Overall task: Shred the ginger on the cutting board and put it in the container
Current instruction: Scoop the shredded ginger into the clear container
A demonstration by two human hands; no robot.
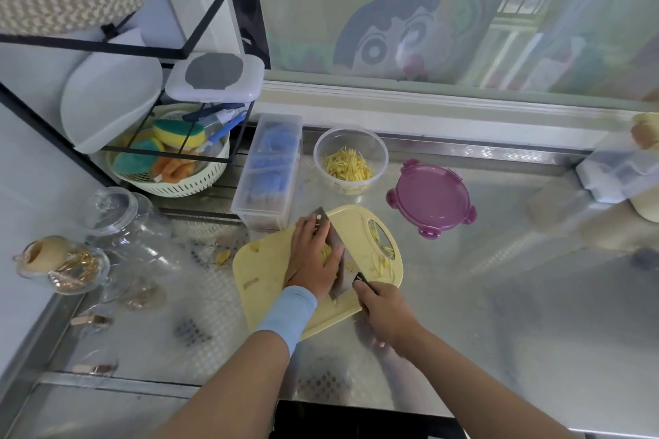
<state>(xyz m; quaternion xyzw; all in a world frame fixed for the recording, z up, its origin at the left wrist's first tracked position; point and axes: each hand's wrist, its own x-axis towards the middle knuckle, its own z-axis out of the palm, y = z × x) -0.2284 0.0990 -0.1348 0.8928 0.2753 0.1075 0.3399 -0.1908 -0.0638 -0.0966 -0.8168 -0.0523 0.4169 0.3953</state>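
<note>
The ginger (326,253) is a small heap of pale yellow shreds in the middle of the cutting board (271,267), a cream plastic slab with rounded corners and an oval handle hole at its right end. The left hand (313,257) lies flat over the heap, its fingers (313,228) straight and pressed together against the flat grey blade of the knife (337,260). The right hand (387,314) curls its fingers (363,292) round the black handle at the board's near right edge. Farther off stands the container (381,157), a round clear plastic tub already holding thin ginger sticks. To its right a round purple lid (431,198) with clip tabs lies on the embossed metal bench (499,296).
</note>
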